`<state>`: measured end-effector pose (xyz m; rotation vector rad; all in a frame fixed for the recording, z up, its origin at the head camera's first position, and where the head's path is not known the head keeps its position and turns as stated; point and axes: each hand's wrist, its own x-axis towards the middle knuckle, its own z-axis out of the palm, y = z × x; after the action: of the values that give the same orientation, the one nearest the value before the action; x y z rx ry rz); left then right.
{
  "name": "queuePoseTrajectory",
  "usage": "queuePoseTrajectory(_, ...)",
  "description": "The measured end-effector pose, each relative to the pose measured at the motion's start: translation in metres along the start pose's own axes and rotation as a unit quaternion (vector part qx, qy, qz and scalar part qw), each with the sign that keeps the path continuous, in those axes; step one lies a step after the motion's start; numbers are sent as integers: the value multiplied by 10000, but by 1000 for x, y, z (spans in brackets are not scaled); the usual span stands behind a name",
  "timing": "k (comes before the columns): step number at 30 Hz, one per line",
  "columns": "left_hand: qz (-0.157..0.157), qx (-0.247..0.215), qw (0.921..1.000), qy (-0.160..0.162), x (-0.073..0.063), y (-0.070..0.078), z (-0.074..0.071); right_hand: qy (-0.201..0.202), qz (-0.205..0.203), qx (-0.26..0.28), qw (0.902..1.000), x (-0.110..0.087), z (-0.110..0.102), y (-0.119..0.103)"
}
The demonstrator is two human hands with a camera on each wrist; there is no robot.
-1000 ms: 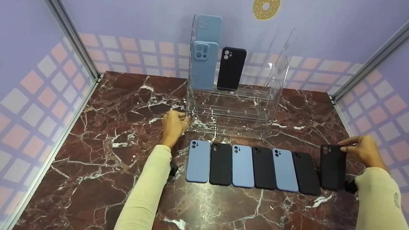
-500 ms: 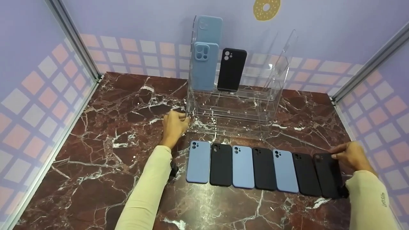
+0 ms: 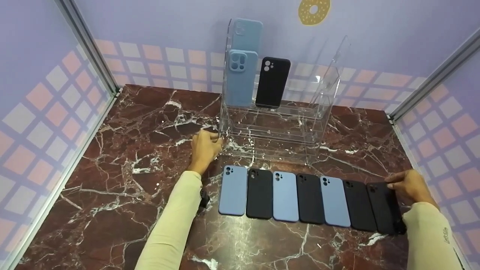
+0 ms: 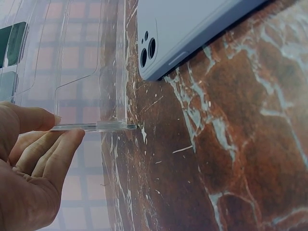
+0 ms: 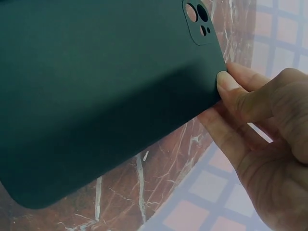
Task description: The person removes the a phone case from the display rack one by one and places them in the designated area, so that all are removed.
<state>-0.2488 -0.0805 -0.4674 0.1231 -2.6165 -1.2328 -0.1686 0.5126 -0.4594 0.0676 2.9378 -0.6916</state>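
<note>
"What is the right hand (image 3: 410,185) doing?"

"Pinching a black phone case (image 3: 382,206) between thumb and fingers. The right wrist view shows the grip at a top corner, across from the camera cutouts."

"Where is that case, measured from the clear display stand (image 3: 292,112)?"

"In front of the stand and off to its right, at the end of a row on the marbled table (image 3: 112,202). It sits right against its neighbour; whether it lies fully flat I can't tell."

"And the left hand (image 3: 204,148)?"

"At the stand's front left edge. Its fingers and thumb grip the clear side panel (image 4: 91,127)."

"What makes up the rest of the row?"

"Three blue cases (image 3: 285,197) and three dark cases (image 3: 310,198), alternating, starting with blue, just in front of the stand. Their camera cutouts are at the end nearer the stand."

"Anything in the stand?"

"On its left side, two light blue cases, the rear one (image 3: 249,35) higher and partly covered by the front one (image 3: 240,84). Beside that front one, a slightly tilted black case (image 3: 273,82)."

"Any writing?"

"Small dark lettering (image 3: 446,235) on the right sleeve (image 3: 427,247), in front of the stand and to its right; too small to read surely."
</note>
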Motion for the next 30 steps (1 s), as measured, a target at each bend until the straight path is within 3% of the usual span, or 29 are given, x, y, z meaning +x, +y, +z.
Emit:
queuePoseTrajectory(11, -69, -48, 10000, 12, 0, 0, 0, 27, 40, -143, 9999, 2, 2, 2)
queuePoseTrajectory(17, -2, -52, 10000, 72, 0, -1, 0, -149, 106, -201, 9996, 2, -2, -3)
queuePoseTrajectory(22, 65, 23, 9999, 89, 0, -1, -1, -142, 2, -123, 9998, 6, -2, -19)
queuePoseTrajectory(30, 57, -59, 9999, 88, 0, -1, -1, -51, -530, -227, 9983, 20, 3, -62)
